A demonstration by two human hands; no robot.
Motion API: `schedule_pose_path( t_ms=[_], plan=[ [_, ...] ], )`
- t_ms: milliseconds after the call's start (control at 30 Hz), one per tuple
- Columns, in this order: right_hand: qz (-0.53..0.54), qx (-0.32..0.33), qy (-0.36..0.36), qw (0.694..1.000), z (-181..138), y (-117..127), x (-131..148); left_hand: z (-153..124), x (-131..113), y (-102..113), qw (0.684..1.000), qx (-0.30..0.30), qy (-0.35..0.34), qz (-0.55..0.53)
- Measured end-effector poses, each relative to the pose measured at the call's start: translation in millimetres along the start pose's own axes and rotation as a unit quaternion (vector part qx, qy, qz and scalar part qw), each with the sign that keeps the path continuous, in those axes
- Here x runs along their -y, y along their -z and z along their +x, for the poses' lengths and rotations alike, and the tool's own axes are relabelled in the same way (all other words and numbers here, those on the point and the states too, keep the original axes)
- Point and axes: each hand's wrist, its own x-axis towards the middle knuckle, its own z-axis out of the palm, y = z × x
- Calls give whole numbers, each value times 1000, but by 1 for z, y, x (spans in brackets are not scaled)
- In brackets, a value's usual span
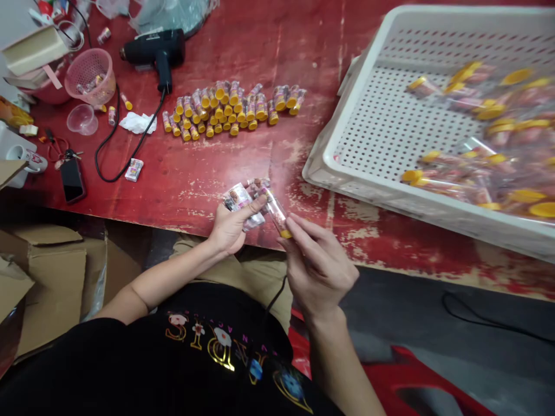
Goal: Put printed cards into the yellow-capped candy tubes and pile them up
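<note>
My left hand [232,228] is closed around a stack of printed plastic sleeves [239,199], its thumb pressed on top of them. Between the fingertips of my right hand [316,260] is the yellow-capped end of a small clear tube [276,212] with pinkish contents. The tube's far end meets the sleeves at my left thumb; whether it sits inside one I cannot tell. Both hands are over the table's near edge. Beyond them lies a cluster of small wrapped tubes with yellow caps [217,110].
A white perforated crate [364,115] on the right holds many yellow-capped tubes. At the back left lie a black heat gun [158,49] with its cord, a pink basket [91,75] and a clear cup [82,119]. A phone [73,178] and a mug [32,160] are at far left.
</note>
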Motion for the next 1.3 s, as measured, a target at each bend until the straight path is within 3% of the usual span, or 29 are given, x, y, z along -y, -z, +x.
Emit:
schedule_pose_path(
  t_ms=[200, 367, 467, 600, 833, 967, 1100, 1200, 1300],
  plan=[
    [122, 1, -147, 982, 1, 4, -1, -3, -1, 0, 998, 25, 35, 50],
    [130, 29, -101, 986, 6, -4, -15, -4, -9, 1, 991, 72, 68, 90],
    [118, -32, -72, 990, 12, -14, -16, -6, -12, 1, 987, 100, 72, 105],
    [95, -120, -101, 983, 19, -25, -11, -11, -13, 1, 990, 82, 50, 107],
    [98, -128, -135, 978, 25, -42, -17, 9, -9, 4, 992, 67, 32, 100],
    [128, -132, -174, 967, 60, -77, -67, 47, -9, 8, 998, 37, 35, 35],
    [67, -165, -230, 957, 149, -130, -157, 70, -16, 13, 998, -27, 50, -31],
    [-39, -122, -274, 953, 216, -166, -203, 66, -25, 21, 996, -61, 68, -17],
    [-77, -47, -272, 958, 252, -175, -221, 57, -34, 30, 992, -95, 84, 17]
  ],
)
